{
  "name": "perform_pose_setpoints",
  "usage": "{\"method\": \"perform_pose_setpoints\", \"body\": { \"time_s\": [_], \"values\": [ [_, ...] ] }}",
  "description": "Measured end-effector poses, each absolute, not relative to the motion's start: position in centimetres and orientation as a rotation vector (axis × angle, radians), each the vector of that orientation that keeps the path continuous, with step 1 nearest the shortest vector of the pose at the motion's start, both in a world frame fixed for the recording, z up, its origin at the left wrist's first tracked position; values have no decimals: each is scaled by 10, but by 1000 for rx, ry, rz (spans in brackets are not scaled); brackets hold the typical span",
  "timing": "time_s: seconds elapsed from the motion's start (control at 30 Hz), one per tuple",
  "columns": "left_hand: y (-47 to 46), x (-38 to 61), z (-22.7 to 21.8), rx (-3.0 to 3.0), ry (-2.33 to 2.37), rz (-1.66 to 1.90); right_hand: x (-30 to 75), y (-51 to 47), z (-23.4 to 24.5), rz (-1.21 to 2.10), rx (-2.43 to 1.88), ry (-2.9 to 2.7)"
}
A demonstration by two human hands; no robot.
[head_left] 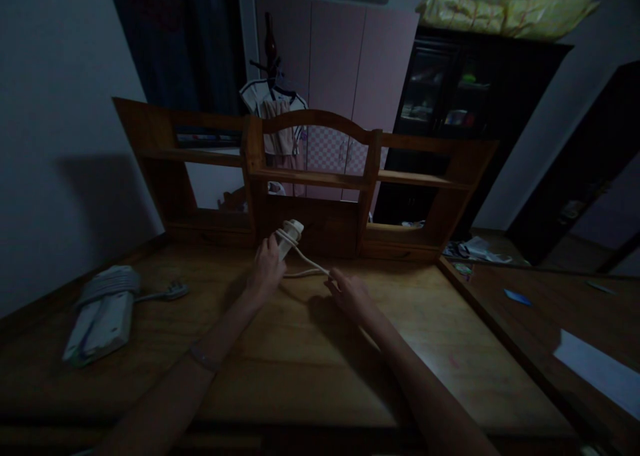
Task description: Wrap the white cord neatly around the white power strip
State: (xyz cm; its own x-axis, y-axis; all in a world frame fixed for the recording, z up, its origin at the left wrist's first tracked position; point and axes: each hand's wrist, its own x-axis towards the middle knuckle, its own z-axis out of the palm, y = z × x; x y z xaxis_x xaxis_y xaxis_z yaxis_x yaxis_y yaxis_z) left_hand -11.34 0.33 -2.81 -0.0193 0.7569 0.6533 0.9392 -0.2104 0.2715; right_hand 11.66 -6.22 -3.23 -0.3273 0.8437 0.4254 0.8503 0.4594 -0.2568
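Observation:
My left hand is closed around a white bar that looks like a power strip, tilted up above the desk. A pale cord is looped around its upper end. From there the cord runs to my right hand, whose fingers pinch it, and another stretch of it hangs in a loop between the hands. On the desk to the left lies a second white power strip, its grey cord wound around one end and its plug resting beside it.
The wooden desk has a raised shelf unit along its back edge. Left of it is a wall. At right, a lower wooden surface holds white paper and a blue packet. Behind stand pink wardrobes.

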Motion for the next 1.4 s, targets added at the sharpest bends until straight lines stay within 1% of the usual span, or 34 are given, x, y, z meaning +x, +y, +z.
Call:
{"method": "perform_pose_setpoints", "body": {
  "time_s": [0.2, 0.37, 0.47, 0.57, 0.67, 0.87, 0.93, 1.1, 1.4],
  "values": [
    [2, -114, -34, -1995, -1798, -964, 111, -70, -22, -231, -1175, -2270],
    [-7, -101, -39, -2124, -1707, -767, 119, -73, -19, -413, -1089, -2240],
    [-13, -96, -36, -2229, -1587, -651, 124, -74, -16, -475, -1058, -2200],
    [-19, -92, -28, -2379, -1365, -558, 132, -74, -10, -444, -1062, -2123],
    [-24, -88, -21, -2487, -1148, -501, 143, -72, -2, -230, -1030, -2012],
    [-39, -71, -16, -2540, -762, -498, 163, -61, 13, 527, -930, -1812],
    [-46, -64, -14, -2527, -644, -531, 168, -59, 17, 714, -926, -1779],
    [-61, -57, -10, -2502, -511, -636, 179, -56, 14, 1044, -950, -1729],
    [-70, -61, -13, -2544, -331, -829, 177, -45, -11, 1470, -860, -1569]
  ]
}}
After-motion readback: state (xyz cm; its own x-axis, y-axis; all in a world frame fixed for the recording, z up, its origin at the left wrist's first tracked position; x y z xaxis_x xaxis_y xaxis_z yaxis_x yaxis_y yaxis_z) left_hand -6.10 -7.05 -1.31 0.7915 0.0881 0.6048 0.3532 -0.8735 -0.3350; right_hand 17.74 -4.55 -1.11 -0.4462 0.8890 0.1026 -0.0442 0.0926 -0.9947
